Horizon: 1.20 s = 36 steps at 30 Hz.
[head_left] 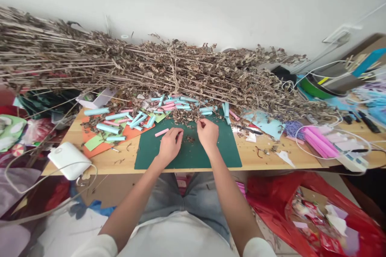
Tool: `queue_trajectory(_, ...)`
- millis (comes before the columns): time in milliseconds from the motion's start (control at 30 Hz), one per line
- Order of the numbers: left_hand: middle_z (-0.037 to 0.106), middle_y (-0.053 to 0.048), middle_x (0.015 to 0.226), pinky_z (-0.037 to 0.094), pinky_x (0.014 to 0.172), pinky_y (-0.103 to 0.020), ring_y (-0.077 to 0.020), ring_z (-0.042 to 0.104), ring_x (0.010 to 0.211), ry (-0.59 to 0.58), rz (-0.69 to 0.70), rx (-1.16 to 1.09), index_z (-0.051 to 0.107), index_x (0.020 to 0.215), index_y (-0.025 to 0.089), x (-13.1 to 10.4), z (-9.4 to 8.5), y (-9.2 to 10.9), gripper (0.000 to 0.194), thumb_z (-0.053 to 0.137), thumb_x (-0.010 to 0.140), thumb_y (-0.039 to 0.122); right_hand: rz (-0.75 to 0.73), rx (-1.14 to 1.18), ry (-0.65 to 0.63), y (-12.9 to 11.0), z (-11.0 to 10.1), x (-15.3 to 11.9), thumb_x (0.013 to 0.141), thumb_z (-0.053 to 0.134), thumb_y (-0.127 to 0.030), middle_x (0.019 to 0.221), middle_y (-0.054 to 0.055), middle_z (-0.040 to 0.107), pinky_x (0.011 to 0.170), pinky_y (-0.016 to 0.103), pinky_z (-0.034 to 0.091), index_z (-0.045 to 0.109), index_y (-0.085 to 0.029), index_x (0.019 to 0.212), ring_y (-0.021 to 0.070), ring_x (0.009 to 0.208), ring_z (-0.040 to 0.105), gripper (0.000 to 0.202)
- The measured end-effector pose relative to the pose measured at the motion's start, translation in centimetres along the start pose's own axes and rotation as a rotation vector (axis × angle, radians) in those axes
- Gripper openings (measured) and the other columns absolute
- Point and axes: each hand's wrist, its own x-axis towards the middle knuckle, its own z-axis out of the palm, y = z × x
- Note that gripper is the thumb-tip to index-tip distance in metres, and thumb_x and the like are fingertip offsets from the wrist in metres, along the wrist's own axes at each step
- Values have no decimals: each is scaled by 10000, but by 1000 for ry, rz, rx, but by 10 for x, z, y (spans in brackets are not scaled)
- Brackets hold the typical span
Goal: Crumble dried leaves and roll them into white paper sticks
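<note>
My left hand (171, 143) rests on the green cutting mat (189, 157), fingers bent and drawn together; whatever may be in them is hidden. Just beyond it lies a short pink paper tube (162, 132). My right hand (208, 133) has thumb and forefinger pinched together at the near edge of a heap of crumbled dried leaves (185, 117), on dried leaf bits. A smaller patch of leaf crumbs (189, 139) sits on the mat between the hands. Behind the heap, rolled blue paper tubes (181, 102) are piled with pink ones.
A long bundle of dried leafy stalks (169, 64) spans the back. Orange paper (129, 139) and a white power bank (69, 160) lie left. Right are a black pen-like tool (249, 129), purple string (294, 129), pink paper rolls (320, 142) and a red bag (271, 200) below.
</note>
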Motion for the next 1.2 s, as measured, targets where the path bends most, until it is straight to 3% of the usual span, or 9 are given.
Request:
queue_trajectory(167,701,-77,929,501,735,-292,-163,620,754,14,-54,-119,678,1019,170,9,0,6,229,479,952,262,63,431,-34,6,-5,0,798,580,-439,688,52,711,642,267,454,711,-166,757,177,624,620,306)
queue_trajectory(333,735,-84,938,549,666,-290,-160,655,687,-62,-316,-492,688,1123,153,22,7,12,355,559,908,404,71,634,-141,-4,-6,-12,783,599,-468,676,34,695,592,253,451,699,-157,778,156,591,586,327)
queue_trajectory(467,733,-88,961,591,708,-306,-151,667,707,-72,-482,-837,679,1137,121,26,13,12,471,670,812,461,-47,528,-248,-14,-10,-26,838,558,-400,661,12,678,581,236,438,697,-179,781,141,579,576,267)
queue_trajectory(633,708,-45,851,598,762,-314,-144,661,748,-36,-596,-980,695,908,120,23,12,11,432,822,634,428,-208,271,-291,-15,-11,-33,891,499,-293,752,9,695,640,230,446,693,-208,830,138,650,601,220)
queue_trajectory(800,681,-21,834,599,792,-324,-128,648,757,10,-627,-1003,681,845,126,19,8,12,405,842,600,405,-306,143,-255,-14,-10,-36,910,503,-254,811,32,679,709,241,449,707,-208,897,148,728,606,209)
queue_trajectory(1000,679,-24,805,598,766,-333,-134,639,731,69,-641,-980,681,835,119,17,12,12,409,851,584,395,-318,71,-261,-18,-10,-41,910,523,-230,883,36,664,738,256,451,689,-209,945,158,790,606,171)
queue_trajectory(1200,686,-27,743,583,654,-277,-138,641,669,-27,-593,-907,686,925,127,16,8,7,434,826,624,405,-378,-49,-264,-16,-8,-43,960,439,-205,895,51,634,751,270,429,643,-209,895,179,856,593,214)
